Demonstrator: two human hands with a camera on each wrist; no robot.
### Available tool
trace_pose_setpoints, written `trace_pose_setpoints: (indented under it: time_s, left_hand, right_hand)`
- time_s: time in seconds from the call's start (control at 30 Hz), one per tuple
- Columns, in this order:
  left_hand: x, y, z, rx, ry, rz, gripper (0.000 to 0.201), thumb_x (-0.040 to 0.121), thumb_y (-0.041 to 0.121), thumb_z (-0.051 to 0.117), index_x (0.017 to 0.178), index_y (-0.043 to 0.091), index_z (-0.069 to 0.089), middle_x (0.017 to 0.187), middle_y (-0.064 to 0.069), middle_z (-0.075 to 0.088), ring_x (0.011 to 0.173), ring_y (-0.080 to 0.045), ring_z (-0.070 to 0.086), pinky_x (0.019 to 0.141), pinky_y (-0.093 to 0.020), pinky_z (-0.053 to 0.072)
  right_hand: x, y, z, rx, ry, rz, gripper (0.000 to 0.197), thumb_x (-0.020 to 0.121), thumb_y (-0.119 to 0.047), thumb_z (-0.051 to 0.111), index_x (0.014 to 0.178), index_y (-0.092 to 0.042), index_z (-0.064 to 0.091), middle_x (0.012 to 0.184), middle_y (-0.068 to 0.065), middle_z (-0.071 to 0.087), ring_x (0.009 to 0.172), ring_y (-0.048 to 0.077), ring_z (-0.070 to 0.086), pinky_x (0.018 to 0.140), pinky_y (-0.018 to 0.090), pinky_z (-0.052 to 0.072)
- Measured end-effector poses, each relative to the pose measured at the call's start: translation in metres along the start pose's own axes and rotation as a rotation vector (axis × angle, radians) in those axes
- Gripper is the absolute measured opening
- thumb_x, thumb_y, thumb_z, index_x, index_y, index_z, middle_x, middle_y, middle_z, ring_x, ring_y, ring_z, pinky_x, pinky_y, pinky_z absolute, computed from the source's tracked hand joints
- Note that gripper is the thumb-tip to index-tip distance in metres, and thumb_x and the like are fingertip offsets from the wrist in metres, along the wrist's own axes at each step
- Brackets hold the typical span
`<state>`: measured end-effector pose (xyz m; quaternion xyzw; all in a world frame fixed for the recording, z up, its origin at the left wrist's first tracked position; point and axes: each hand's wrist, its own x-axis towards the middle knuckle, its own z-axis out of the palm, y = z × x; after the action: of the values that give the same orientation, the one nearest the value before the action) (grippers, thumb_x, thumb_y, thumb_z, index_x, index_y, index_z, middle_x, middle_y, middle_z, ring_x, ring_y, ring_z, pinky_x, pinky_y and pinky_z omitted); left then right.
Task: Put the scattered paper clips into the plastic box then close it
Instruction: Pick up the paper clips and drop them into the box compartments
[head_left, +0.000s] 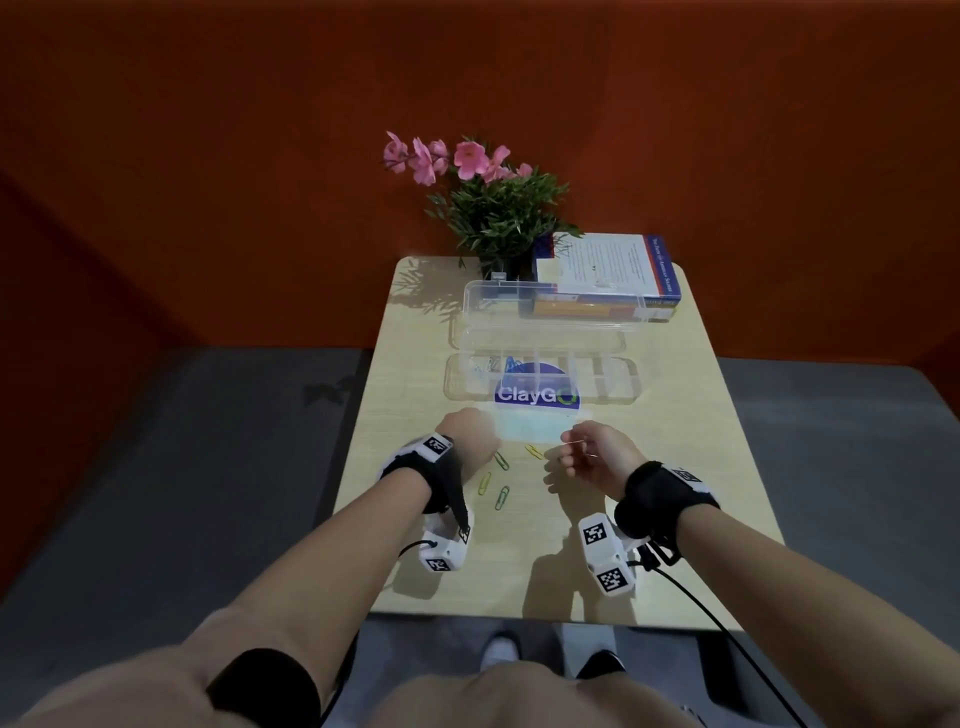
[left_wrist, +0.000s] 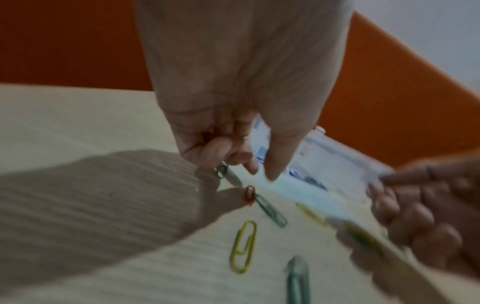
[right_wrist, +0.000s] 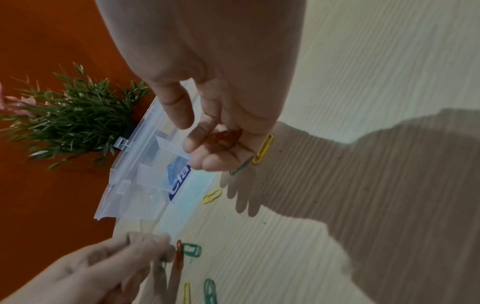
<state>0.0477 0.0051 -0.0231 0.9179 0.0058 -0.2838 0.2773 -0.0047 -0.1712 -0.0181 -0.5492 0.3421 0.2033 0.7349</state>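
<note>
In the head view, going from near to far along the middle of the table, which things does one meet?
A green paper clip → yellow paper clip → open plastic box → flowering plant.

The pale wooden desk (head_left: 701, 441) carries an open clear plastic box (head_left: 540, 374), loose paper clips (head_left: 502, 498) near its front edge, stacked books (head_left: 608, 286) and a potted plant (head_left: 493, 218) at the back.

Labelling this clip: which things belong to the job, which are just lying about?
Job: plastic box, open; paper clips on the table; left hand; right hand, both picking clips.
Lying about: plant; books; ClayGo sticker.
</note>
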Motion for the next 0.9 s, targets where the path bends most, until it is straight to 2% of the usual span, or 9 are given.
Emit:
trace_pose_setpoints:
  time_s: [0.03,0.1,0.37,0.53,0.6,0.67,0.73,0.83,0.9]
  left_hand:
    - [0.000,-0.001,0.002,0.084,0.015,0.014,0.023,0.092,0.013,0.054,0.109,0.000,0.062,0.110,-0.012,0.067,0.103,-0.030,0.064,0.090,-0.035,0.050]
    - [0.002,-0.004,0.005,0.146,0.023,0.025,0.026,0.087,0.014,0.062,0.112,0.007,0.061,0.120,-0.012,0.065,0.110,-0.031,0.061,0.088,-0.033,0.049]
    - [0.008,-0.003,0.007,0.227,0.025,0.056,0.021,0.087,0.011,0.065,0.106,0.003,0.071,0.116,-0.013,0.071,0.109,-0.030,0.065,0.089,-0.032,0.051]
    - [0.007,-0.005,-0.001,0.191,0.037,0.092,0.019,0.091,0.016,0.057,0.104,0.005,0.065,0.113,-0.012,0.068,0.107,-0.030,0.063,0.087,-0.034,0.049]
    - [0.008,0.000,-0.009,0.140,0.031,0.106,0.006,0.091,0.018,0.052,0.092,0.013,0.056,0.105,-0.011,0.063,0.098,-0.028,0.059,0.079,-0.033,0.044]
    - [0.010,0.009,-0.018,0.056,0.015,0.108,0.014,0.093,0.021,0.048,0.080,0.015,0.046,0.092,-0.008,0.055,0.084,-0.026,0.051,0.073,-0.030,0.038]
    - [0.011,0.023,-0.025,-0.115,-0.018,0.094,0.020,0.095,0.024,0.042,0.079,0.013,0.045,0.077,-0.006,0.051,0.070,-0.023,0.046,0.065,-0.027,0.036]
    - [0.015,0.051,-0.031,-0.457,-0.099,0.053,0.026,0.092,0.014,0.037,0.068,0.011,0.042,0.056,-0.004,0.044,0.048,-0.016,0.034,0.047,-0.021,0.030]
    - [0.022,0.071,-0.034,-0.608,-0.119,0.014,0.029,0.089,0.005,0.035,0.061,0.009,0.041,0.048,-0.005,0.045,0.038,-0.014,0.034,0.037,-0.015,0.031]
  right_hand:
    - [-0.001,0.000,0.000,0.002,-0.010,-0.001,0.019,0.091,-0.012,0.040,0.076,-0.007,0.049,0.068,0.012,0.050,0.051,0.020,0.043,0.044,0.024,0.039]
    - [-0.003,-0.001,-0.001,-0.008,-0.025,-0.001,0.018,0.092,-0.011,0.040,0.077,-0.007,0.048,0.070,0.014,0.051,0.051,0.020,0.043,0.045,0.025,0.039]
    - [-0.003,-0.001,-0.012,-0.055,0.030,-0.018,0.017,0.090,-0.012,0.047,0.079,-0.003,0.055,0.074,0.018,0.059,0.049,0.019,0.051,0.042,0.024,0.046]
    - [-0.004,-0.001,-0.015,-0.117,0.062,-0.019,0.022,0.091,-0.011,0.045,0.074,-0.003,0.057,0.053,0.008,0.061,0.050,0.019,0.054,0.044,0.024,0.047]
    - [-0.003,0.000,-0.019,-0.124,0.081,-0.005,0.018,0.089,-0.005,0.047,0.075,-0.002,0.057,0.062,0.011,0.058,0.053,0.020,0.053,0.044,0.024,0.047]
    - [-0.003,-0.001,-0.024,-0.083,0.067,0.014,0.013,0.090,-0.001,0.046,0.082,-0.001,0.056,0.069,0.012,0.056,0.055,0.020,0.052,0.043,0.022,0.048]
    - [-0.004,-0.003,-0.028,-0.033,0.042,0.024,0.008,0.091,0.001,0.045,0.090,0.001,0.054,0.069,0.012,0.051,0.055,0.021,0.050,0.041,0.019,0.048]
    - [-0.008,-0.008,-0.038,0.014,0.026,0.025,0.009,0.093,0.002,0.044,0.098,0.002,0.051,0.069,0.011,0.044,0.057,0.021,0.044,0.038,0.019,0.046]
    - [-0.010,-0.011,-0.046,0.019,0.030,0.042,0.012,0.094,0.001,0.041,0.104,0.002,0.048,0.069,0.010,0.043,0.058,0.021,0.043,0.040,0.022,0.045]
